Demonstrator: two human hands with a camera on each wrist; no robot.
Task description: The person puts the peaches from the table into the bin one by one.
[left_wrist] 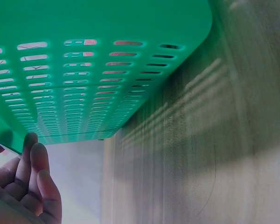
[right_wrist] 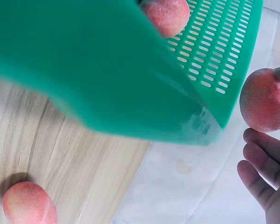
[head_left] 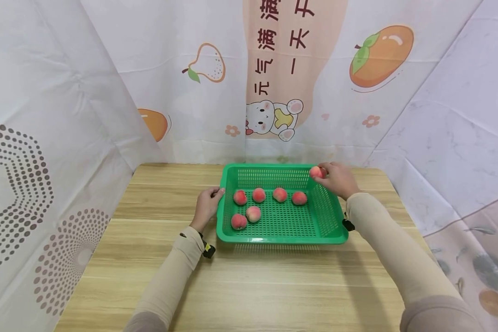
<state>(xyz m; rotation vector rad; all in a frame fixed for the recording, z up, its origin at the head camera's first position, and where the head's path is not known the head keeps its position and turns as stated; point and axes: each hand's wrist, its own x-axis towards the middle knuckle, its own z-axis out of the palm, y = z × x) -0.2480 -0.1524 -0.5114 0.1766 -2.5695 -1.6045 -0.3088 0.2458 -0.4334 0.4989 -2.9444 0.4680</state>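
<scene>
My left hand (head_left: 206, 207) pinches the left rim of a green plastic basket (head_left: 282, 240), thumb above and fingers beneath, as the left wrist view shows its fingers (left_wrist: 39, 161) under the edge. Over the basket's far right corner, my right hand (head_left: 341, 180) holds a red-and-yellow peach (head_left: 317, 172) between thumb and fingers. Seen from the right wrist, that held peach (right_wrist: 265, 100) is just outside the basket wall. Several peaches lie on the basket floor: a back row that includes a peach (head_left: 280, 194), and two near the front left, one a paler peach (head_left: 253, 214).
Another peach (right_wrist: 29, 204) lies on the wooden table (head_left: 249, 286) outside the basket; in the head view it is hidden. Printed curtains (head_left: 216, 110) hang behind the table and at both sides. Dark wrist devices (head_left: 209, 250) sit on both forearms.
</scene>
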